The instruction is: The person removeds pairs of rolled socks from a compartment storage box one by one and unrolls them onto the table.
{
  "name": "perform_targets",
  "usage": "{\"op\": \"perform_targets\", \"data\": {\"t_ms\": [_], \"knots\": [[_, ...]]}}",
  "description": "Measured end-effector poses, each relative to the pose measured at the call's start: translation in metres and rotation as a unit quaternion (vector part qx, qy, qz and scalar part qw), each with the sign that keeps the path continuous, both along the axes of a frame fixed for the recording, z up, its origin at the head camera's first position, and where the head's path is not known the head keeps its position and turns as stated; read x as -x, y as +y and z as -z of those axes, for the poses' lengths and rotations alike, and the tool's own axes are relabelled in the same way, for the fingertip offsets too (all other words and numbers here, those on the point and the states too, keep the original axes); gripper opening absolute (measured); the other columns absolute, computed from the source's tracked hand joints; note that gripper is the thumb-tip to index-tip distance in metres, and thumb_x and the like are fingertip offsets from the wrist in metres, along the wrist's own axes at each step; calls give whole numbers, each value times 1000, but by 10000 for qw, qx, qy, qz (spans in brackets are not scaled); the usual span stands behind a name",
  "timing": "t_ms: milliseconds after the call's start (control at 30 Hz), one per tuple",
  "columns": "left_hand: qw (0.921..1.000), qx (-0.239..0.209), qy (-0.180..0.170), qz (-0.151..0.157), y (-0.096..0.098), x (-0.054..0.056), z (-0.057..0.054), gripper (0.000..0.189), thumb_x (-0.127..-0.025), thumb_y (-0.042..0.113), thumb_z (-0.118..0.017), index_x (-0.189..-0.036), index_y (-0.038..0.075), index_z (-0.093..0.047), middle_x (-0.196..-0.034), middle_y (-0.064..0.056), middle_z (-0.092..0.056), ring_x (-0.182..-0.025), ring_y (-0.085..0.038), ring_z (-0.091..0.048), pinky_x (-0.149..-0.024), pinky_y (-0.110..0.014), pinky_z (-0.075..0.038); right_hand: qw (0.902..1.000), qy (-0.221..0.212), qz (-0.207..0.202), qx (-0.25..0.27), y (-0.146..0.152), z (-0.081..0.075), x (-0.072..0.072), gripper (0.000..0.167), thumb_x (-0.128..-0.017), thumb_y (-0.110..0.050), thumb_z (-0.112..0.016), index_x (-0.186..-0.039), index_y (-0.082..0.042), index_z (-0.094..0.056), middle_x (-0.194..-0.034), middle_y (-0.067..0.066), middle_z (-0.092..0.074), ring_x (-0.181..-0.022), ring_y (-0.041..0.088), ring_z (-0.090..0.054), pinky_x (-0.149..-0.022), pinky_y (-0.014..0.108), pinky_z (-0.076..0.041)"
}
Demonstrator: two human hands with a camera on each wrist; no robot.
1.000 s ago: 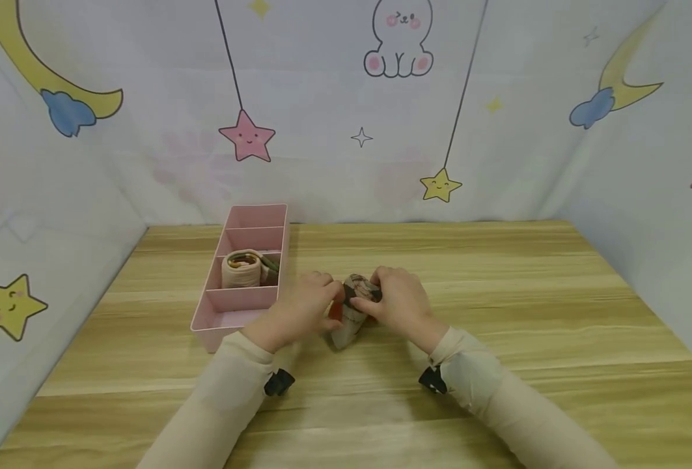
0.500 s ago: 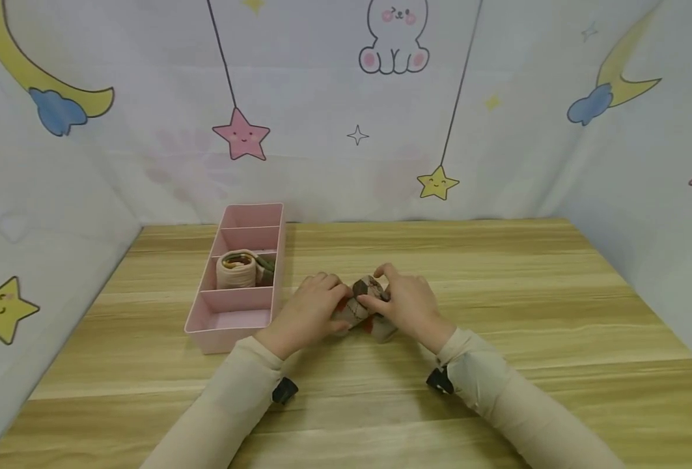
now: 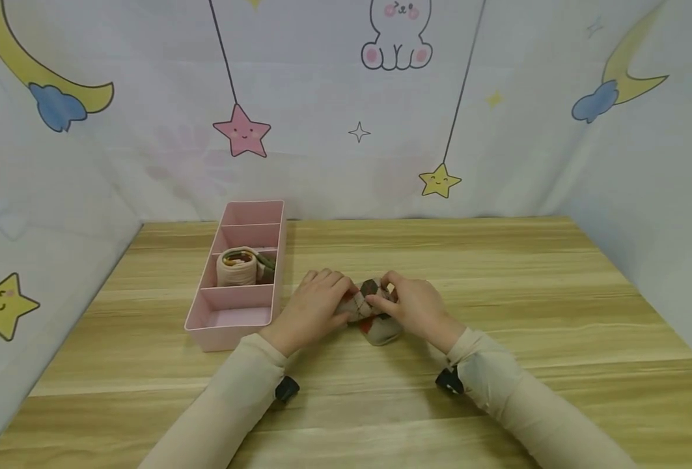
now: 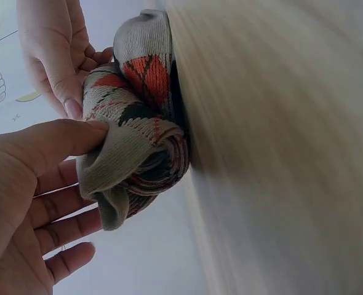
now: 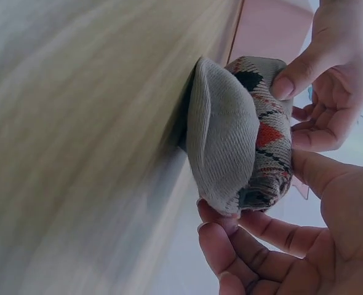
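Seems to be rolling the argyle sock (image 4: 132, 110), pinching it with left hand (image 3: 316, 303) and right hand (image 3: 420, 307). Likely calls next for snugly winding in the loose grey end (image 3: 382, 331)

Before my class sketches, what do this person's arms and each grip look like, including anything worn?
The left sleeve and right sleeve are long and cream-coloured, the right one wrinkled with a greyish patch. Small black blocks, probably the left wrist camera and right wrist camera, show at the inner wrists. The left grip and right grip are bare: no gloves or rings show.
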State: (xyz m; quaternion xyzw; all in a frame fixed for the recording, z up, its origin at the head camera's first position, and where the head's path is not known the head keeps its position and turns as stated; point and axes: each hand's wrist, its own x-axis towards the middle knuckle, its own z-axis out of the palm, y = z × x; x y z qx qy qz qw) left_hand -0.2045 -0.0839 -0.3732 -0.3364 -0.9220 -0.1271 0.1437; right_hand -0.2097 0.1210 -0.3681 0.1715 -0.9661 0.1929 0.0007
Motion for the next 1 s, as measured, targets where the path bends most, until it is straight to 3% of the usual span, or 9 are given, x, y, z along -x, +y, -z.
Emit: {"op": "perform_targets", "data": {"t_ms": [200, 367, 533, 733, 833, 1000], "knots": [[9998, 106, 181, -52, 2, 2, 2, 31, -81, 27, -76, -107, 14, -64, -107, -1, -64, -103, -20, -57, -91, -37, -42, 9996, -277, 112, 24, 3, 3, 4, 42, -93, -45, -57, -111, -8, -58, -87, 5, -67, -58, 12, -53, -53, 24, -41], [9995, 81, 284, -57, 2, 3, 2, 29, -82, 27, -76, -105, 13, -65, -105, -2, -63, -101, -21, -57, -89, -37, -42, 9999, 46, 124, 104, 5, 5, 5, 44, -90, -45, -62, -114, -8, -55, -101, 11, -66, -79, 21, -63, -64, 31, -50], [9995, -5, 299, -38, 2, 3, 2, 29, -79, 27, -78, -101, 11, -67, -101, -2, -61, -98, -21, -57, -87, -36, -42, 9980, 565, -228, 136, 7, 6, 5, 37, -89, -40, -66, -111, -12, -60, -108, 12, -63, -93, 26, -63, -75, 38, -53], [9996, 26, 278, 83, 0, 4, 2, 40, -74, 28, -83, -107, 11, -68, -101, -3, -59, -99, -22, -54, -88, -36, -42, 9952, 832, -496, 93, 11, 7, 8, 35, -89, -38, -66, -110, -10, -66, -116, 10, -65, -105, 28, -61, -86, 42, -52], [9994, 4, 318, 132, -1, 5, 2, 41, -72, 23, -84, -108, 12, -68, -101, -3, -59, -98, -22, -54, -88, -37, -41, 9947, 765, -685, 10, 13, 6, 10, 38, -88, -40, -67, -110, -9, -67, -116, 9, -68, -109, 29, -61, -90, 44, -51], [9994, 33, 328, 86, -5, 5, 2, 38, -74, 17, -80, -109, 13, -65, -107, -2, -63, -104, -22, -56, -92, -38, -41, 9939, 441, -983, -237, 13, 5, 10, 48, -84, -44, -71, -114, -7, -65, -110, 8, -70, -101, 25, -64, -86, 41, -51]]}}
